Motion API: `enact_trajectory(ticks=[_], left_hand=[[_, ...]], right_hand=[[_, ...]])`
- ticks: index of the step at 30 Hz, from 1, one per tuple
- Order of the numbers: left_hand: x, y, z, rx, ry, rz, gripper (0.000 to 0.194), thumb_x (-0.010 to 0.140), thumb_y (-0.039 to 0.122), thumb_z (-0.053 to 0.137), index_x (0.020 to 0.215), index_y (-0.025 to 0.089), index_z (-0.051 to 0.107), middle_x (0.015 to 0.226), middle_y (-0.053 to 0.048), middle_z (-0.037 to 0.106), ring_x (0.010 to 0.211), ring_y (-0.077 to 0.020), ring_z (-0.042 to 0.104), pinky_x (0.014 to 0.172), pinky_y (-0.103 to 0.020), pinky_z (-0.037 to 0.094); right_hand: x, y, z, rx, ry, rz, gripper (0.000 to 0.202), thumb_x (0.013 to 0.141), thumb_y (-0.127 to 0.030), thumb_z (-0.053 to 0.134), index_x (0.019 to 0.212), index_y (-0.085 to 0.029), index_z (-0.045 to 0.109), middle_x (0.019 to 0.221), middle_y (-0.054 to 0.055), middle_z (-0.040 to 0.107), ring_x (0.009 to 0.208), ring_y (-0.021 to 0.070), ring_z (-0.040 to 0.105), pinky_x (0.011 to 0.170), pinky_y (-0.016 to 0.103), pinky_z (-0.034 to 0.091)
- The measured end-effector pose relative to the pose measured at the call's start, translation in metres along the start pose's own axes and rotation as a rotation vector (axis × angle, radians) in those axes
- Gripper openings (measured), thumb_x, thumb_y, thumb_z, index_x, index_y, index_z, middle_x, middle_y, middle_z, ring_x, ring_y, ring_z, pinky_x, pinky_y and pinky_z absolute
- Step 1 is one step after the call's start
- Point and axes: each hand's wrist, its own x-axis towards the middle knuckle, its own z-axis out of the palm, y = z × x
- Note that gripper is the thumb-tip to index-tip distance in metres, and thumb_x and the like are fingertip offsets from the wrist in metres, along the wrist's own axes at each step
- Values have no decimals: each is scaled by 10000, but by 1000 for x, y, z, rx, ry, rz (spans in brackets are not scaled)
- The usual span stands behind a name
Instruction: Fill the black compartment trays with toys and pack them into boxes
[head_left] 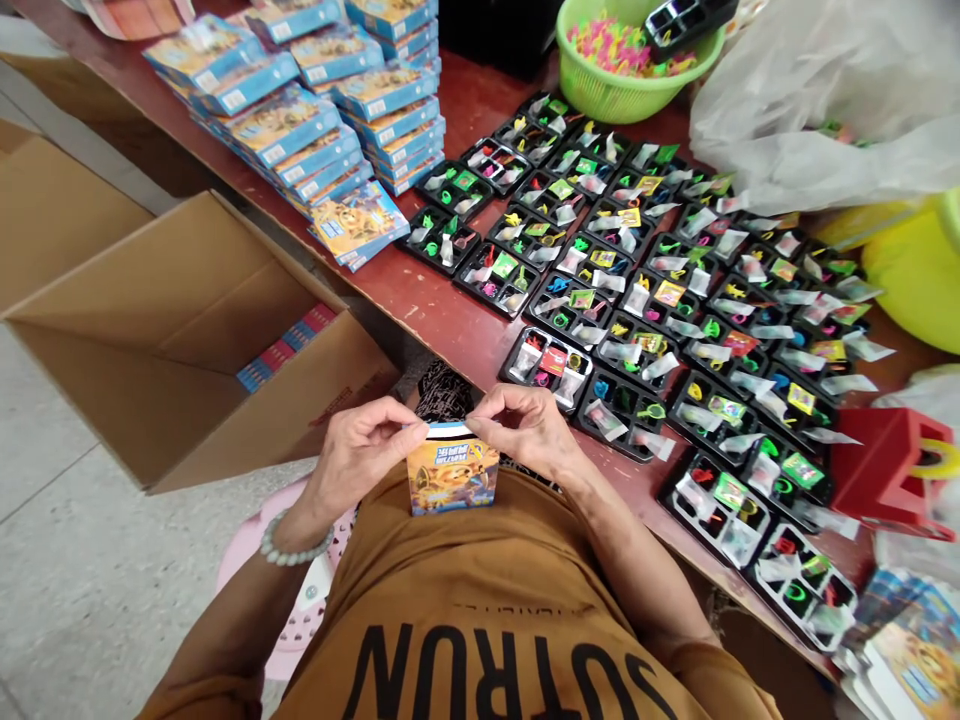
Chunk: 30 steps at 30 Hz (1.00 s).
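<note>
Upright against my lap is a small printed box [453, 478] with an orange and blue picture, its top end facing up with a white flap edge showing. My left hand [367, 450] pinches the box's top left corner between thumb and fingers. At the top right corner, my right hand [521, 425] holds the same edge, thumb and forefinger together. Just beyond my right hand, a black compartment tray [546, 368] with small toys and packets lies on the red table [480, 340]. Whether the box contains anything is hidden.
Stacked printed boxes [281, 125] stand at the table's back left. Many filled trays cover the middle and right. A green basket [637, 95], a red tape dispenser [877, 470] and flat cartons [911, 650] are around them. An open cardboard carton [247, 440] sits at left.
</note>
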Motion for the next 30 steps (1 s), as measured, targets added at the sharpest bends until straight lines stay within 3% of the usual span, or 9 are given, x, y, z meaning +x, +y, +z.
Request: enact_trajectory(ticks=[5, 10, 12, 15, 17, 19, 24, 27, 30], left_hand=[[-6, -9, 2, 8, -113, 167, 143, 886, 251, 705, 774, 221, 788, 766, -51, 764, 678, -173, 701, 582, -251, 558], [-33, -24, 13, 87, -42, 295, 205, 954, 228, 668, 1086, 261, 821, 1080, -84, 821, 962, -211, 776, 853, -328, 646], [-38, -27, 16, 54, 5, 235, 188, 956, 262, 674, 1065, 254, 827, 1060, -84, 827, 949, -216, 784, 847, -328, 655], [-34, -23, 13, -52, 14, 4, 253, 894, 386, 760, 1075, 219, 816, 984, -96, 834, 846, -239, 797, 746, -326, 671], [-29, -16, 7, -108, -47, -140, 343, 840, 451, 803, 1073, 200, 810, 933, -98, 831, 764, -242, 790, 654, -310, 661], [-24, -8, 1, -117, -133, -183, 332, 829, 477, 797, 1010, 199, 822, 891, -92, 822, 711, -234, 772, 593, -291, 640], [-23, 6, -5, 0, -198, -43, 208, 864, 394, 741, 894, 212, 836, 848, -74, 792, 725, -207, 737, 595, -258, 596], [-19, 13, -7, 95, -171, 55, 185, 879, 358, 707, 885, 219, 828, 819, -57, 782, 701, -198, 729, 596, -255, 586], [-3, 23, -13, 244, -85, 268, 150, 888, 332, 704, 942, 253, 819, 860, -24, 797, 736, -190, 734, 653, -254, 587]], right_hand=[[-17, 11, -3, -13, 10, -110, 356, 922, -546, 747, 780, -220, 765, 979, 76, 788, 875, 196, 728, 838, 368, 591], [-36, 30, -2, -176, 35, -319, 280, 946, -540, 728, 974, -271, 801, 1107, 91, 794, 971, 231, 750, 904, 435, 611], [-38, 32, -1, -222, 55, -361, 219, 984, -469, 702, 1011, -271, 793, 1104, 89, 795, 959, 218, 756, 873, 406, 623], [-36, 26, 1, -252, 71, -405, 141, 999, -364, 699, 1031, -257, 785, 1110, 87, 791, 958, 201, 759, 853, 364, 629], [-34, 20, 1, -256, 55, -424, 115, 994, -332, 707, 1028, -254, 784, 1102, 84, 788, 956, 200, 759, 850, 356, 631], [-34, 15, 2, -256, 30, -422, 112, 993, -333, 707, 1020, -256, 784, 1102, 81, 787, 956, 201, 759, 850, 358, 632], [-40, 11, 8, -222, 47, -406, 106, 985, -338, 716, 1007, -253, 776, 1073, 80, 790, 945, 205, 755, 856, 371, 630], [-38, 7, 9, -209, 85, -419, 106, 989, -338, 713, 1026, -257, 769, 1071, 77, 789, 951, 207, 752, 865, 378, 626], [-22, -7, 2, -258, 108, -498, 110, 1012, -326, 678, 1009, -271, 773, 1130, 58, 777, 980, 194, 745, 916, 372, 612]])
